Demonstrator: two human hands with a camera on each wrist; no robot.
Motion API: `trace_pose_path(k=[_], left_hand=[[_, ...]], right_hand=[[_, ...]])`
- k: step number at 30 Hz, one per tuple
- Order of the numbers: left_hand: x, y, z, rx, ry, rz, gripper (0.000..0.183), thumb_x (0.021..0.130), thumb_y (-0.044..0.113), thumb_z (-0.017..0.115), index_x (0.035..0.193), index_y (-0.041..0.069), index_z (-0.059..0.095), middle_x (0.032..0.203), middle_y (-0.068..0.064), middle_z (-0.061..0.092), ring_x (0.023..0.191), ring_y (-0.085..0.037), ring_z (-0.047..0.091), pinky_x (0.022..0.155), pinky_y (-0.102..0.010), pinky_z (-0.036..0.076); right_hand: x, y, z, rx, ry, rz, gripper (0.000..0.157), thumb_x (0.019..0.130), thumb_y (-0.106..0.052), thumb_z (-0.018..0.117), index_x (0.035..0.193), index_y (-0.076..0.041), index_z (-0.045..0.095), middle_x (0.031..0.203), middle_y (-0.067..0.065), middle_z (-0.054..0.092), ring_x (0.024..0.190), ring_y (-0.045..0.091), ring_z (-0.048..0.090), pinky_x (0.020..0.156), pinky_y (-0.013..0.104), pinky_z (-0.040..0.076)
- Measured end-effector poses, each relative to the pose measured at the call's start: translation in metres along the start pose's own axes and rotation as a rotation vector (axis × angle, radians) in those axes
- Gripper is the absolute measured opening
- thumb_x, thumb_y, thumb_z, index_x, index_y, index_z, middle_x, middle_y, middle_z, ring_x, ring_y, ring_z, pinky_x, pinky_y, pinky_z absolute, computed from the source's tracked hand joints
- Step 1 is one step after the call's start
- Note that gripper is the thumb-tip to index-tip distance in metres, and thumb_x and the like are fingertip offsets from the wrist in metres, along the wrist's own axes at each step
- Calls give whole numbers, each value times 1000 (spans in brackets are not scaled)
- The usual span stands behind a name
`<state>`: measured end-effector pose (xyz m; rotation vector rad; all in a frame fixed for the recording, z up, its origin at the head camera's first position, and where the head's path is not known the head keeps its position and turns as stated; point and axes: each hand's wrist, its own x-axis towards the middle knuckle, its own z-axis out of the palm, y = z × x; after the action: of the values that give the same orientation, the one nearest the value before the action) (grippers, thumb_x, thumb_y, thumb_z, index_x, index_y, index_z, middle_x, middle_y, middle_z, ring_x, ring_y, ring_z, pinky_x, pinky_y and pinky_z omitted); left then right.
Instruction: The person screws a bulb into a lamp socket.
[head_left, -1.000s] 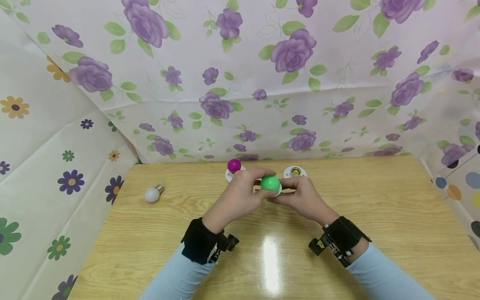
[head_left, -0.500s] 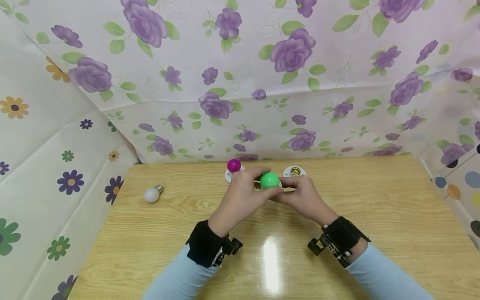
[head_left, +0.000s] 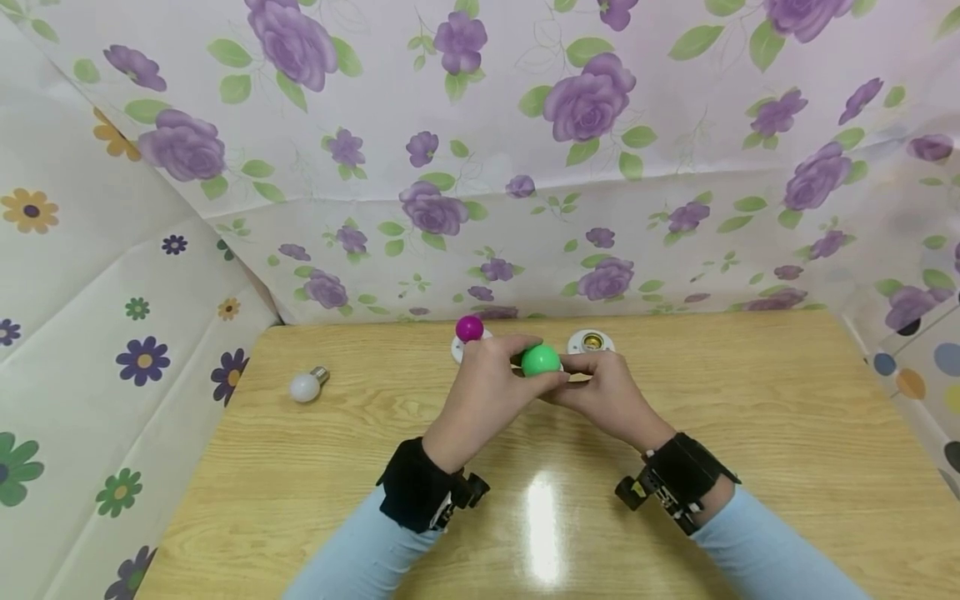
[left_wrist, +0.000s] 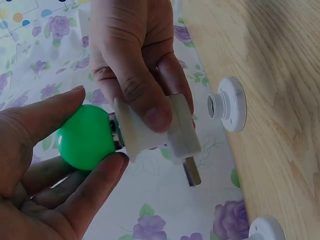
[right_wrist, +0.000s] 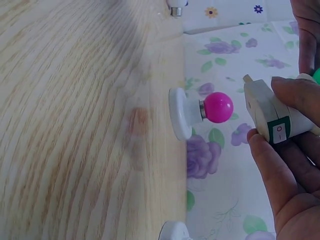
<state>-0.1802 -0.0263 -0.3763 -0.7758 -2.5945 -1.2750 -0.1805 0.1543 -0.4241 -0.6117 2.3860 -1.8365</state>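
Observation:
Between the thumb and fingers of my left hand (head_left: 483,387) is a green light bulb (left_wrist: 87,137). The bulb's metal base shows at the mouth of a white plug-in lamp socket (left_wrist: 142,134), partly inside it; how deep, I cannot tell. My right hand (head_left: 603,392) grips that socket by its body, thumb on top. In the left wrist view a flat metal prong (left_wrist: 192,172) sticks out of the socket's far end. A rocker switch (right_wrist: 279,131) is visible on the socket in the right wrist view. Both hands are held in front of the round lamp bases.
Toward the table's back edge a magenta bulb (head_left: 469,328) stands in a white round base (right_wrist: 178,114). Right of it is another white lamp holder (head_left: 577,341) with a bare brass socket. A white bulb (head_left: 305,387) lies on its side at the left of the wooden table (head_left: 300,500).
My left hand and wrist have shifted slightly right and turned, the thumb now reaching further across beneath the green bulb. The right hand stays nearly still with the socket.

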Motion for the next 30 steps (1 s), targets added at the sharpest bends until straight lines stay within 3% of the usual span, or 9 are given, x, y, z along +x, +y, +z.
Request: trace_pose_path(k=[5, 11, 15, 20, 23, 25, 30], left_hand=[[1, 1, -4, -22, -88, 1, 32, 80, 28, 74, 106, 11, 66, 95, 5, 63, 78, -2, 58, 62, -15, 48], [3, 1, -8, -15, -218, -15, 40, 83, 19, 71, 119, 7, 60, 111, -2, 61, 92, -4, 56, 72, -17, 48], [3, 0, -12, 0, -314, -13, 41, 84, 15, 69, 123, 10, 57, 116, 0, 58, 100, -4, 53, 80, -16, 45], [3, -1, -15, -6, -379, 0, 46, 85, 13, 67, 129, 12, 53, 123, 2, 55, 108, -4, 49, 86, -18, 41], [2, -3, -15, -46, -360, 0, 56, 84, 22, 69, 136, 15, 47, 125, 3, 53, 109, -4, 49, 87, -19, 42], [2, -4, -13, -68, -312, -4, 63, 82, 33, 71, 138, 18, 44, 129, 5, 51, 109, -5, 50, 84, -20, 44], [1, -3, -8, -83, -111, -62, 66, 79, 56, 65, 133, 22, 50, 130, 9, 49, 105, -9, 53, 77, -22, 48]], right_hand=[[3, 24, -1, -46, -4, -43, 36, 79, -27, 74, 113, -20, 66, 112, -5, 63, 103, 11, 57, 76, 29, 51], [1, 9, -1, -40, -28, -30, 29, 79, -14, 74, 108, -14, 68, 108, -1, 64, 101, 13, 59, 76, 29, 51], [-1, -5, 0, -41, -56, -28, 24, 79, -11, 73, 103, -11, 69, 103, -1, 65, 97, 17, 60, 75, 30, 51], [-2, 0, 0, 4, -91, -3, 22, 80, -13, 73, 102, -11, 69, 102, -1, 66, 96, 19, 61, 76, 32, 51], [0, 13, -1, 13, -87, -1, 29, 80, -17, 73, 108, -13, 67, 108, 0, 64, 99, 16, 60, 78, 31, 51], [1, 21, -1, 3, -69, -10, 32, 80, -20, 73, 111, -15, 66, 110, -1, 63, 101, 14, 59, 77, 31, 51], [4, 27, -1, 24, -43, -33, 29, 80, -24, 73, 108, -18, 68, 109, -1, 63, 100, 16, 59, 75, 33, 52]])
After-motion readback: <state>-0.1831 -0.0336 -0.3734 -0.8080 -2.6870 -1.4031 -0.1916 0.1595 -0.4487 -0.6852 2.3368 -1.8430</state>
